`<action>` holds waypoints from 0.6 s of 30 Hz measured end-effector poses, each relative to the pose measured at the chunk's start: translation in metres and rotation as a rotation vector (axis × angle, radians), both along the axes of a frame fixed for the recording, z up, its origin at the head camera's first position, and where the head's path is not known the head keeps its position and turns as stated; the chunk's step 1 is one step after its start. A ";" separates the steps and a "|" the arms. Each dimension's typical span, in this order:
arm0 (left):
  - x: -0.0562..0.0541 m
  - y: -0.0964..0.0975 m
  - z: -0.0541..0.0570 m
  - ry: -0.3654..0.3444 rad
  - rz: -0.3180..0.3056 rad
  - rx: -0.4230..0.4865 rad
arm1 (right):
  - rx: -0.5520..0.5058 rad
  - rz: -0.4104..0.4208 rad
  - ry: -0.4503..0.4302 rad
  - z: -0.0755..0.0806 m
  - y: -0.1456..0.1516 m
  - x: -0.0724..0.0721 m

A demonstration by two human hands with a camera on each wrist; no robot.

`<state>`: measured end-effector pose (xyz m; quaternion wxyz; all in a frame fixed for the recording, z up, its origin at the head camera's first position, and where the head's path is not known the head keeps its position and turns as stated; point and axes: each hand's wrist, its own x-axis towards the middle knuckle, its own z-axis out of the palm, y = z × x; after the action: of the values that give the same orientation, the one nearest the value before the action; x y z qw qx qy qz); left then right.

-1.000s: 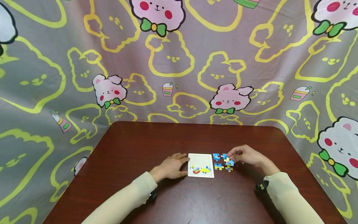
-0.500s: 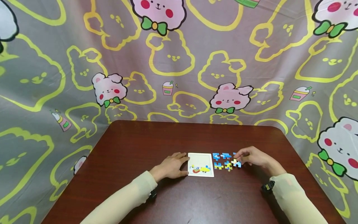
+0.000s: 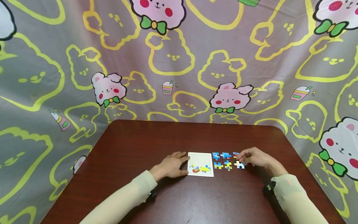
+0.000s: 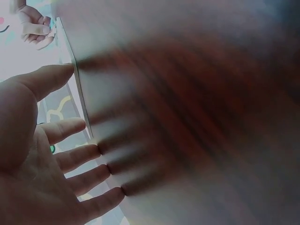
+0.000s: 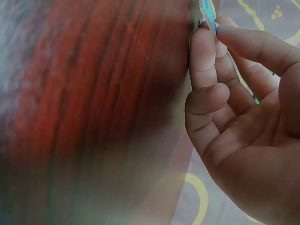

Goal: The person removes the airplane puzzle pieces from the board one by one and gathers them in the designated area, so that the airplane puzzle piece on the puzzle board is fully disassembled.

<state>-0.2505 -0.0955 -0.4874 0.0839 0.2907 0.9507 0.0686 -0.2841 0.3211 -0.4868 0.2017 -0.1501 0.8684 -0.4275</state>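
Observation:
My left hand [image 3: 171, 166] rests on the table with its fingers spread. Its thumb and fingertips touch the left edge of a white square puzzle board [image 3: 199, 158], whose lower part shows a colourful picture. To the right of the board, thumb and fingers of my right hand [image 3: 256, 157] pinch a blue and yellow jigsaw piece [image 3: 239, 165] low over the table; the right wrist view shows this piece [image 5: 207, 14] tilted between the fingertips. Just behind it lies another jigsaw piece [image 3: 235, 154], partly hidden by the fingers.
Several loose pieces lie in two rows beside the board, among them a blue piece [image 3: 216, 156] and a yellow piece [image 3: 228, 165]. All of this is on a dark brown table [image 3: 156, 137]. A patterned cloth [image 3: 179, 84] hangs behind it and along both sides.
My right hand has moved right with the pinched jigsaw piece, away from the other pieces, and the piece is now lower. My left hand has stayed at the board's edge.

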 end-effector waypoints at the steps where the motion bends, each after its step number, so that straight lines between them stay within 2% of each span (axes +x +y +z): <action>1: 0.000 0.000 0.000 0.001 0.001 -0.002 | 0.000 -0.001 0.001 0.000 0.001 0.000; 18: 0.000 0.001 0.001 -0.010 0.002 -0.006 | -0.002 -0.006 0.017 -0.001 0.003 0.003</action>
<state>-0.2507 -0.0949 -0.4865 0.0893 0.2890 0.9508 0.0672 -0.2815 0.3241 -0.4881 0.1929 -0.1515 0.8700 -0.4278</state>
